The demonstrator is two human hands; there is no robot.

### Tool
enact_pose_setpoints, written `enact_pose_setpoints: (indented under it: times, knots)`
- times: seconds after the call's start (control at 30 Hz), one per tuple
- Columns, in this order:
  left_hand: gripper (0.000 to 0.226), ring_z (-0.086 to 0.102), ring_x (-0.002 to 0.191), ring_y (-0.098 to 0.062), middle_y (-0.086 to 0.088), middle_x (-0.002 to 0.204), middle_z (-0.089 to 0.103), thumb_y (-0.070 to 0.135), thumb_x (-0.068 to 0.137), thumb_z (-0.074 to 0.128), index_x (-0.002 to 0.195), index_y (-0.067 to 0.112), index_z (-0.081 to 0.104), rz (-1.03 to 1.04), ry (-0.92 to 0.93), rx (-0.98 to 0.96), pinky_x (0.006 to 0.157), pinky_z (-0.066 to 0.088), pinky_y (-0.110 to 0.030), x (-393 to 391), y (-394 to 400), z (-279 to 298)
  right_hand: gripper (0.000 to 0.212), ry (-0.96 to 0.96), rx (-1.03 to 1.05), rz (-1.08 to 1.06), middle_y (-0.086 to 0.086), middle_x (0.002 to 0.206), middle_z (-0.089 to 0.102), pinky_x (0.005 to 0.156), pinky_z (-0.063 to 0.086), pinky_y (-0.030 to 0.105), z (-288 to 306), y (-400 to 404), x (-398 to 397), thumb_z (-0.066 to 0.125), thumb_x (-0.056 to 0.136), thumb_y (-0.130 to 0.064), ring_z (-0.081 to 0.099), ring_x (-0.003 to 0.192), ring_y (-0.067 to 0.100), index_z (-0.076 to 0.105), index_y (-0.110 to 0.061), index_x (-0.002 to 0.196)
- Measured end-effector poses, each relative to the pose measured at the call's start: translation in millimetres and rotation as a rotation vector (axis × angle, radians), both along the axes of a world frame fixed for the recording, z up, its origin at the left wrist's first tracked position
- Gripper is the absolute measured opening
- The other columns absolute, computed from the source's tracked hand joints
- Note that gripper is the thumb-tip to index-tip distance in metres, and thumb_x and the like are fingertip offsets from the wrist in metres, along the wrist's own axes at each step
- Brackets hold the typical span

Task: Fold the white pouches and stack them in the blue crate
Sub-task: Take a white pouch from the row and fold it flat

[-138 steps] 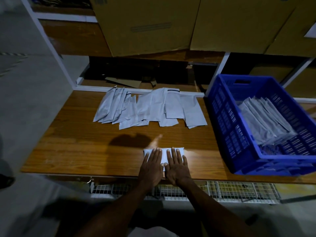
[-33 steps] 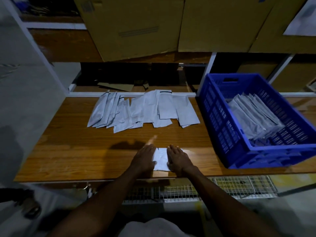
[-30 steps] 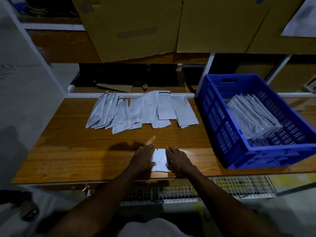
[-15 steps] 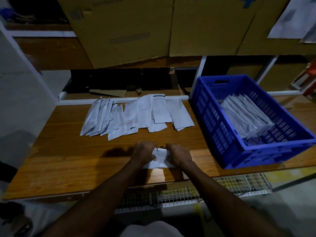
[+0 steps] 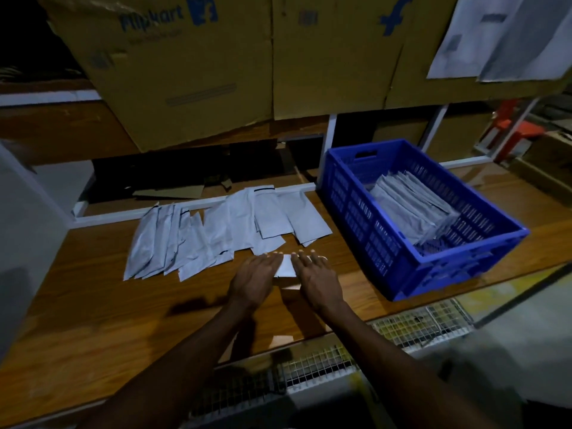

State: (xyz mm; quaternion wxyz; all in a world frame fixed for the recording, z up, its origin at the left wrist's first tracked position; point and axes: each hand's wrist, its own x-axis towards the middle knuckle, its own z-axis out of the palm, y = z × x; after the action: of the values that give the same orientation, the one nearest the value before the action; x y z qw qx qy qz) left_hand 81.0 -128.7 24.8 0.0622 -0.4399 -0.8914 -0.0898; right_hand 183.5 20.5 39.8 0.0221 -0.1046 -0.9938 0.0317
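while both of your palms lie flat on the wooden table (image 5: pixel 77 305), a small folded white pouch (image 5: pixel 286 267) sits pinned between and under them, near the table's middle. your left hand (image 5: pixel 252 281) covers the pouch's left edge with its fingers straight and spread, pressing down and gripping nothing. your right hand (image 5: pixel 318 278) does the same on the right edge, fingers extended and flat. only a narrow strip of the pouch shows in the gap between your hands.

just beyond your fingertips lies a fanned row of unfolded pouches (image 5: pixel 216 233), overlapping one another along the far side of the table. to your right the blue crate (image 5: pixel 365 224) stands on the same table, well apart from your hands, and a leaning stack of folded pouches (image 5: pixel 411 209) rests inside it. big cardboard boxes (image 5: pixel 216 72) fill the shelf above.
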Motion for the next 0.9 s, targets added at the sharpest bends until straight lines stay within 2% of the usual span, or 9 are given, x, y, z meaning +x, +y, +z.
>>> enact_pose_setpoints:
  times: [0.1, 0.2, 0.3, 0.4, 0.47, 0.53, 0.73, 0.83, 0.9]
  knots:
    - [0.066, 0.066, 0.115, -0.023, -0.004, 0.127, 0.068, 0.014, 0.069, 0.084, 0.132, 0.018, 0.063, -0.029, 0.079, 0.058, 0.098, 0.050, -0.038, 2, 14, 20, 0.060, 0.066, -0.007, -0.031, 0.015, 0.159, 0.032, 0.116, 0.028, 0.048, 15, 9, 4, 0.048, 0.099, -0.013, 0.029, 0.146, 0.037, 0.026, -0.011, 0.155]
    - [0.069, 0.069, 0.107, -0.026, -0.007, 0.117, 0.072, 0.016, 0.059, 0.092, 0.124, 0.015, 0.069, -0.065, 0.128, 0.127, 0.089, 0.055, -0.040, 5, 35, 50, 0.059, 0.139, 0.029, -0.058, 0.015, 0.157, 0.035, 0.115, 0.030, 0.049, 38, 28, 12, 0.052, 0.100, -0.019, 0.033, 0.144, 0.037, 0.029, -0.011, 0.154]
    - [0.069, 0.066, 0.113, -0.030, -0.010, 0.123, 0.069, 0.019, 0.064, 0.092, 0.128, 0.013, 0.066, -0.072, 0.112, 0.229, 0.093, 0.056, -0.048, 13, 65, 83, 0.059, 0.224, 0.040, -0.094, 0.014, 0.157, 0.036, 0.116, 0.031, 0.051, 69, 56, 21, 0.054, 0.098, -0.015, 0.033, 0.144, 0.038, 0.032, -0.011, 0.153]
    - [0.075, 0.067, 0.111, -0.029, -0.009, 0.123, 0.069, 0.027, 0.061, 0.092, 0.130, 0.015, 0.065, -0.097, 0.128, 0.262, 0.092, 0.056, -0.044, 16, 104, 111, 0.057, 0.288, 0.051, -0.124, 0.018, 0.147, 0.049, 0.106, 0.041, 0.053, 100, 92, 29, 0.061, 0.090, -0.013, 0.046, 0.134, 0.042, 0.045, -0.006, 0.145]
    - [0.064, 0.069, 0.105, -0.028, -0.009, 0.118, 0.072, 0.014, 0.063, 0.086, 0.125, 0.015, 0.069, -0.133, 0.182, 0.312, 0.087, 0.056, -0.040, 19, 132, 129, 0.054, 0.309, 0.071, -0.141, 0.020, 0.134, 0.060, 0.093, 0.050, 0.051, 114, 121, 36, 0.069, 0.083, -0.014, 0.057, 0.120, 0.044, 0.055, -0.005, 0.135]
    - [0.049, 0.070, 0.100, -0.030, -0.010, 0.111, 0.074, 0.006, 0.070, 0.074, 0.118, 0.015, 0.072, -0.184, 0.227, 0.357, 0.082, 0.056, -0.040, 25, 159, 144, 0.050, 0.299, 0.100, -0.169, 0.018, 0.129, 0.063, 0.085, 0.052, 0.048, 126, 149, 45, 0.065, 0.084, -0.017, 0.061, 0.112, 0.042, 0.057, -0.006, 0.132]
    - [0.043, 0.071, 0.099, -0.023, -0.003, 0.110, 0.075, 0.004, 0.073, 0.076, 0.114, 0.020, 0.075, -0.280, 0.210, 0.315, 0.083, 0.057, -0.037, 37, 231, 171, 0.047, 0.336, 0.059, -0.230, 0.009, 0.121, 0.065, 0.075, 0.048, 0.040, 143, 210, 74, 0.053, 0.086, -0.011, 0.062, 0.104, 0.033, 0.056, -0.013, 0.132]
    - [0.032, 0.070, 0.092, -0.019, 0.005, 0.101, 0.074, 0.009, 0.074, 0.072, 0.100, 0.026, 0.076, -0.335, 0.198, 0.189, 0.072, 0.057, -0.036, 31, 262, 178, 0.049, 0.319, -0.072, -0.267, 0.008, 0.122, 0.063, 0.073, 0.049, 0.041, 135, 236, 81, 0.054, 0.087, -0.009, 0.061, 0.103, 0.035, 0.054, -0.018, 0.135]
    - [0.032, 0.068, 0.090, -0.017, 0.008, 0.096, 0.071, 0.010, 0.072, 0.073, 0.098, 0.029, 0.074, -0.335, 0.202, 0.099, 0.065, 0.055, -0.036, 20, 283, 178, 0.041, 0.306, -0.137, -0.274, 0.007, 0.116, 0.060, 0.069, 0.046, 0.040, 127, 253, 80, 0.054, 0.089, -0.009, 0.060, 0.096, 0.035, 0.057, -0.019, 0.129]
